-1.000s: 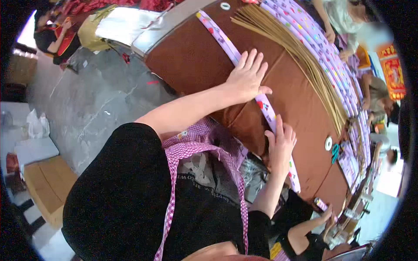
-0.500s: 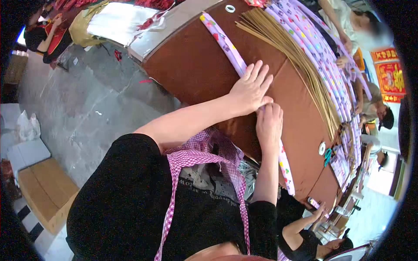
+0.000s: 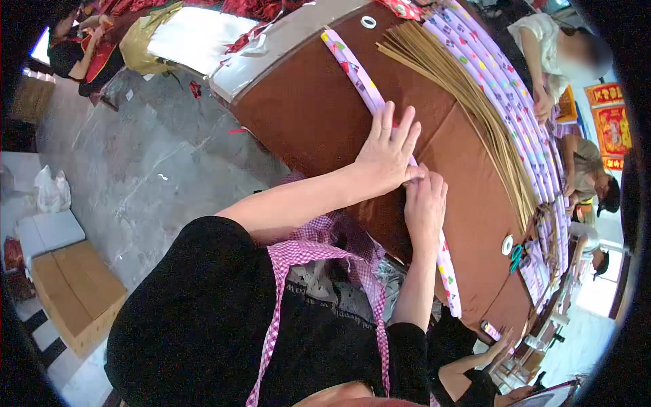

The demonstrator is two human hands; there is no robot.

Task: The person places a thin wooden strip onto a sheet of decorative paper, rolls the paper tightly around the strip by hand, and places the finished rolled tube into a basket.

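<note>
Your left hand (image 3: 388, 153) lies flat, fingers extended, on the lilac roll (image 3: 447, 278), which runs far left to near right across the brown surface (image 3: 305, 102); whether your curled right hand (image 3: 425, 200) grips it, I cannot tell. Uneven pressure could skew or crease the roll.

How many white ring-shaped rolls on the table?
2. One roll lies at the top of the picture, near the brown stick bundle; the second roll, at right, beside the teal scissors. More may be hidden.

Brightly lit; glare on white surface (image 3: 200, 35); strong fisheye curve, black corners; grain in black shirt (image 3: 203, 319).
</note>
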